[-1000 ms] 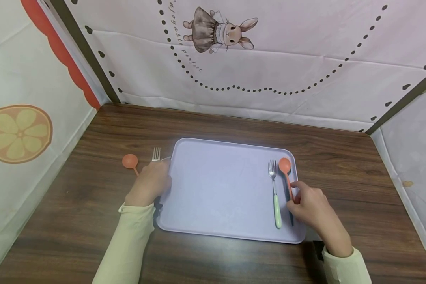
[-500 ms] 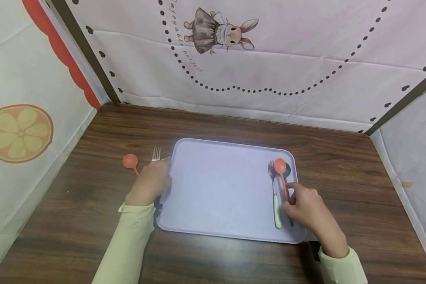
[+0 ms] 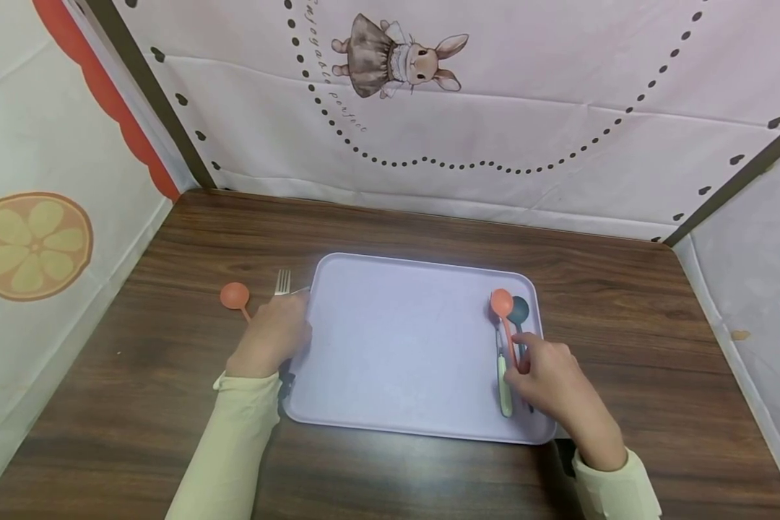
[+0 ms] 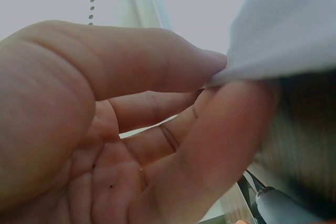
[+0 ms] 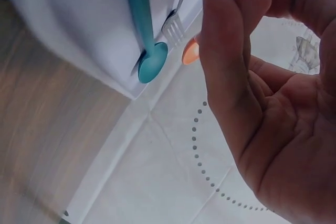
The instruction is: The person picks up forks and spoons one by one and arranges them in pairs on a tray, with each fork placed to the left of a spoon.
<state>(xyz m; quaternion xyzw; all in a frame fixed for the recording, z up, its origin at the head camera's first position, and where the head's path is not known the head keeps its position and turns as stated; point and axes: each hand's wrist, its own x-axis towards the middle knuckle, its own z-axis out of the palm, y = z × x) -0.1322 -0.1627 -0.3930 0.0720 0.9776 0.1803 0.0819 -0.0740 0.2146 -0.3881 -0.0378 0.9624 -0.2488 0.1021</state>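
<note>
My left hand [image 3: 272, 336] pinches the left edge of the lilac tray [image 3: 396, 347]; in the left wrist view the thumb lies above the edge [image 4: 273, 51] and a finger beneath. My right hand [image 3: 551, 375] holds an orange spoon [image 3: 502, 302] by its handle between thumb and finger, over the tray's right side. The spoon overlaps a fork with a pale green handle [image 3: 505, 390] in the head view. Just right of it on the tray lies a teal spoon [image 3: 519, 309], its handle partly behind my right hand. The right wrist view shows the teal spoon [image 5: 153, 62] and fork tines [image 5: 173, 27].
Left of the tray, a second orange spoon [image 3: 235, 295] and another fork [image 3: 282, 282] lie on the dark wooden table [image 3: 136, 404], both partly covered by my left hand. Printed white cloth [image 3: 526, 108] hangs behind the table and along its sides.
My right hand has moved left with the orange spoon, from over the teal spoon to over the green-handled fork, uncovering the teal spoon. The left hand keeps its hold on the tray.
</note>
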